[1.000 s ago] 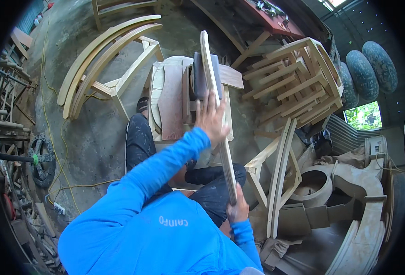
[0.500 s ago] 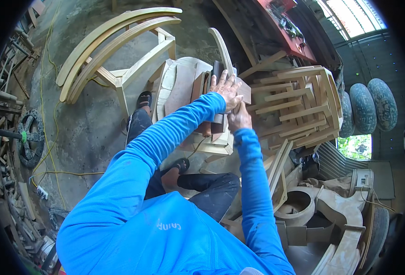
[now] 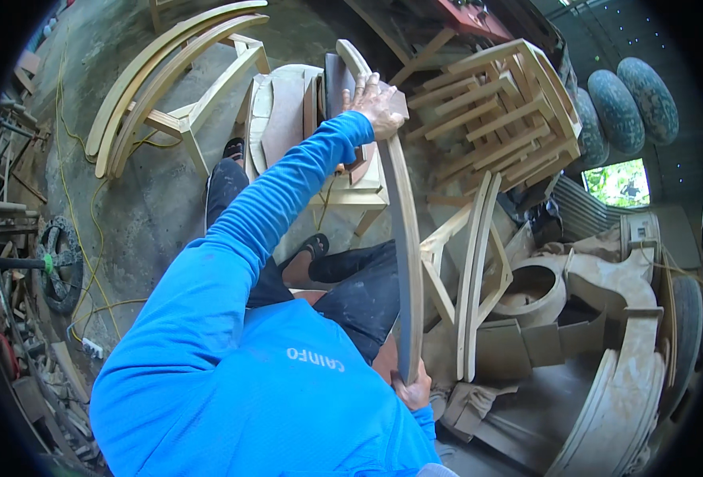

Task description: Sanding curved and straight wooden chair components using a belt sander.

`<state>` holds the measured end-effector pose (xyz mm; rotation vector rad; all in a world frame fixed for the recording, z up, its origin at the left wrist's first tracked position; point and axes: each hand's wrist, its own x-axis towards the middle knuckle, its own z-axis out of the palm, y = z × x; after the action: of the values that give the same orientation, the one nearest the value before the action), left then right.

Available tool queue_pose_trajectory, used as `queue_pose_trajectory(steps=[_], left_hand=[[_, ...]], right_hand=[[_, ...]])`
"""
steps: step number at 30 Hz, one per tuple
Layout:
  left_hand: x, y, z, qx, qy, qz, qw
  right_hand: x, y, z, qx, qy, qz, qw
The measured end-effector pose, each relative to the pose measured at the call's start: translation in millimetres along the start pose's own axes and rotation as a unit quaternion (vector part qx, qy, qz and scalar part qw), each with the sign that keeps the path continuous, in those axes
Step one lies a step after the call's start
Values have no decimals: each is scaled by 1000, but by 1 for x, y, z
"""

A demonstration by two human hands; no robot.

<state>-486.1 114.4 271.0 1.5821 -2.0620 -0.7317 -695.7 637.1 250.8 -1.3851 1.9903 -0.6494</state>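
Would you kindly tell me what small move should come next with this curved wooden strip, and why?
Probably ease the curved wooden strip slightly forward: the right hand grips its near end, and the left hand lies over its far part, beside the dark panel, so it could guide.

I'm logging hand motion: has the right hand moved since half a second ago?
Yes: the right hand has moved back toward the person's body, away from the pale wooden stand.
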Motion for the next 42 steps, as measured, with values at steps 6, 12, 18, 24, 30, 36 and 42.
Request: queue_pose_trajectory(steps=[6,12,18,24,30,36,42], left_hand=[[-45,39,-3,1,-19,-14,1000],[-40,47,-6,28,-18,-14,999],[17,7,-24,36,-33,-35,998],[111,-57,-24,34,-44,-42,998],[223,-129,-16,60,-58,-65,994],[334,-207,-13,215,-133,18,967],[408,-267,7,115,-44,-34,992]], right_hand=[[-49,11,-9,25,25,34,999],[-48,-21,-32,12,5,54,998],[9,-58,-19,-20,-14,23,999],[92,-118,-9,-23,-38,52,998],[193,-158,30,-67,-16,-16,998],[297,-207,61,-214,31,-115,969],[418,-249,98,-213,8,-170,962]])
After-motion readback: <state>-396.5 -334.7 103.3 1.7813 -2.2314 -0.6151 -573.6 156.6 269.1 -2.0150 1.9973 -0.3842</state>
